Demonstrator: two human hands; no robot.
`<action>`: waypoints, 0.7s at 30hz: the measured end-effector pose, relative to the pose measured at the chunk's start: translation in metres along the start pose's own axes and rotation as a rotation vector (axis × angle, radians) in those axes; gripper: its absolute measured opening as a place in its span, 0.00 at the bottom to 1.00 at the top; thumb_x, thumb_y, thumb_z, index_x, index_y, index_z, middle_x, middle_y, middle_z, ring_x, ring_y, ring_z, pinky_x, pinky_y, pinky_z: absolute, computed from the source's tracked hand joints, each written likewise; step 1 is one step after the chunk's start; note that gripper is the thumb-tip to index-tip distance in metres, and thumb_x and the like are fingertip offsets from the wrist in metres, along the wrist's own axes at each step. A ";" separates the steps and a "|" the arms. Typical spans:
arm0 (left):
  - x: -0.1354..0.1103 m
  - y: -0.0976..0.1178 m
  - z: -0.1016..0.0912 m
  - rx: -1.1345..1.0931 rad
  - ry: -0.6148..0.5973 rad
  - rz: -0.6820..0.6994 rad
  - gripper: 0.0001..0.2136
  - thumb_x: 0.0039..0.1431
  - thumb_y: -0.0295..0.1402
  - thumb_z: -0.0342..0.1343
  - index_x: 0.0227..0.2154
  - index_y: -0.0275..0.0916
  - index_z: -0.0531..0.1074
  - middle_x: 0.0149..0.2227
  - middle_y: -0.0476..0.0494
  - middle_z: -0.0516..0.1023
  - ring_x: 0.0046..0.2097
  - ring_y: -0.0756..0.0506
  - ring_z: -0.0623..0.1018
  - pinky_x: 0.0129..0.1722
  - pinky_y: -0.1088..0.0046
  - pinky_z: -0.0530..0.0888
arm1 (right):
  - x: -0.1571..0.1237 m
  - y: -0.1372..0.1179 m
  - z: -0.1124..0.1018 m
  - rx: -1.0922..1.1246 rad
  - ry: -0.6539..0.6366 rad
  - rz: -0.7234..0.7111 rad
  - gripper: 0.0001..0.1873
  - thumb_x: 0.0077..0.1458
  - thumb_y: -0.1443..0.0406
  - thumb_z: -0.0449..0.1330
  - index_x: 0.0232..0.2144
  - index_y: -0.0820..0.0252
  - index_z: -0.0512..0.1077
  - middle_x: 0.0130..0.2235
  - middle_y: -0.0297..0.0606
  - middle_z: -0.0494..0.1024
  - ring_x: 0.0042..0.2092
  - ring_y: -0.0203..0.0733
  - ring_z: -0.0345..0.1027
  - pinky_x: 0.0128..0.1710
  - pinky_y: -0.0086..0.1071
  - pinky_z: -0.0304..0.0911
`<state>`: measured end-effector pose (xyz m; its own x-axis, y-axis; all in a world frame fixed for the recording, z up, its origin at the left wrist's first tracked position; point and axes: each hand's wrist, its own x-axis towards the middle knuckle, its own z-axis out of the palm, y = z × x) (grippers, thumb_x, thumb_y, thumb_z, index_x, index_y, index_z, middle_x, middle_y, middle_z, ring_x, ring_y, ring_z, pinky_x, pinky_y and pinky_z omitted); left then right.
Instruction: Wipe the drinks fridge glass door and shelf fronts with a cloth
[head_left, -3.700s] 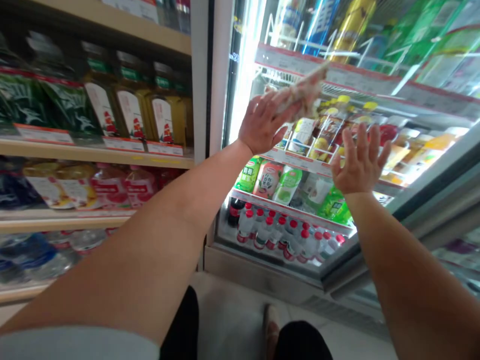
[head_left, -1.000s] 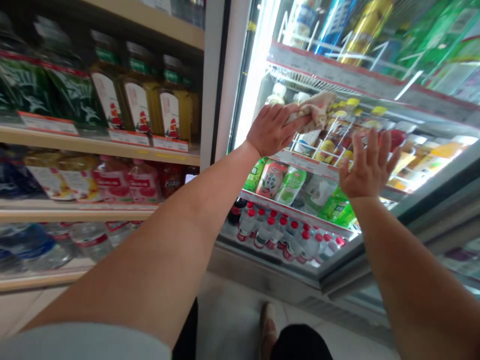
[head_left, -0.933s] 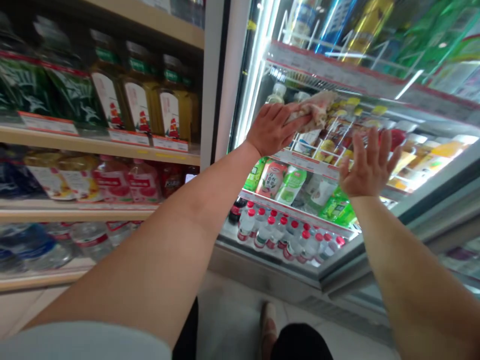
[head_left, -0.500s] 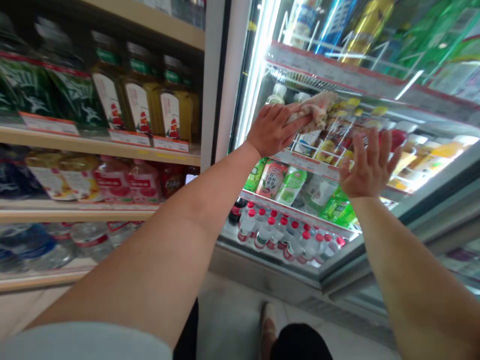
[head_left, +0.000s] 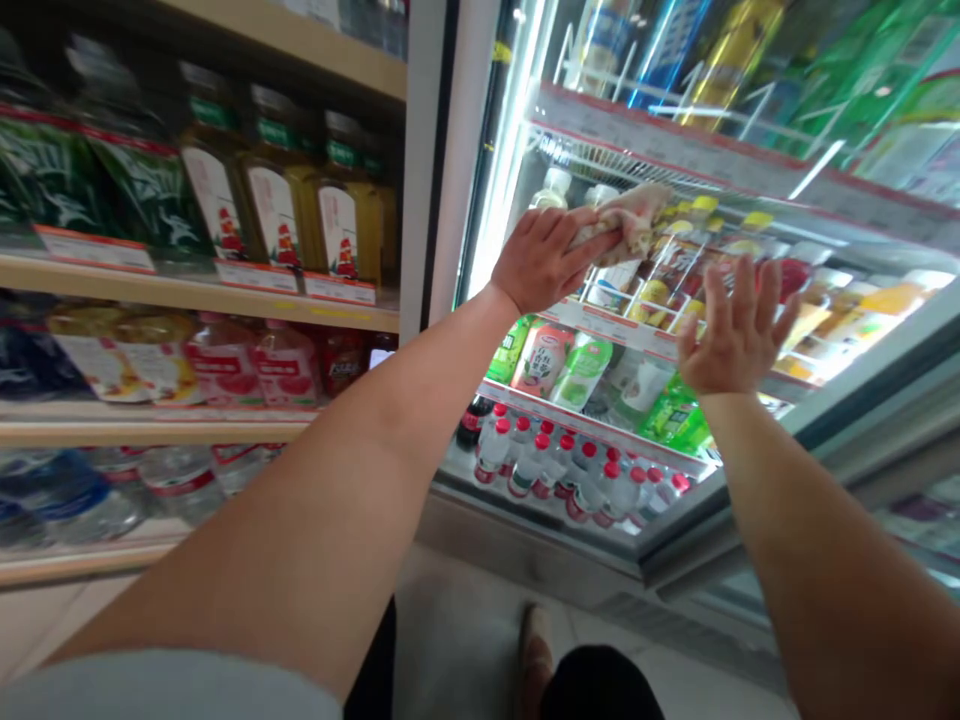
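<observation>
Head view: my left hand (head_left: 541, 258) grips a crumpled cloth (head_left: 639, 215) before the drinks cooler (head_left: 517, 540), my right hand (head_left: 729, 345) spreads empty; work seems underway, remainder unclear.

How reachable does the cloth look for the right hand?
Probably yes: the right hand looks to hold nothing, and the cloth juts from the left hand toward it, with nothing visible between.

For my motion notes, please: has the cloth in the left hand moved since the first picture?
Yes, downward in the view: the cloth overlapped the upper shelf strip then, and now appears just below it.
</observation>
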<state>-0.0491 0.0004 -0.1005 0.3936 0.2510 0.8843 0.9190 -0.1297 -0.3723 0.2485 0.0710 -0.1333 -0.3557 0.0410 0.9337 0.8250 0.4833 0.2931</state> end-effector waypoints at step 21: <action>-0.015 -0.021 -0.017 0.067 -0.053 0.421 0.26 0.74 0.34 0.44 0.72 0.42 0.52 0.73 0.42 0.52 0.74 0.40 0.47 0.71 0.48 0.50 | 0.000 0.002 0.001 -0.014 0.016 -0.037 0.35 0.67 0.57 0.51 0.72 0.47 0.48 0.73 0.39 0.53 0.74 0.53 0.40 0.70 0.60 0.39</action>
<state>-0.0749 -0.0175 -0.1014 0.7335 0.2386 0.6364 0.6767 -0.1694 -0.7165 0.2492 0.0730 -0.1332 -0.3796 0.0093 0.9251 0.8172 0.4721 0.3306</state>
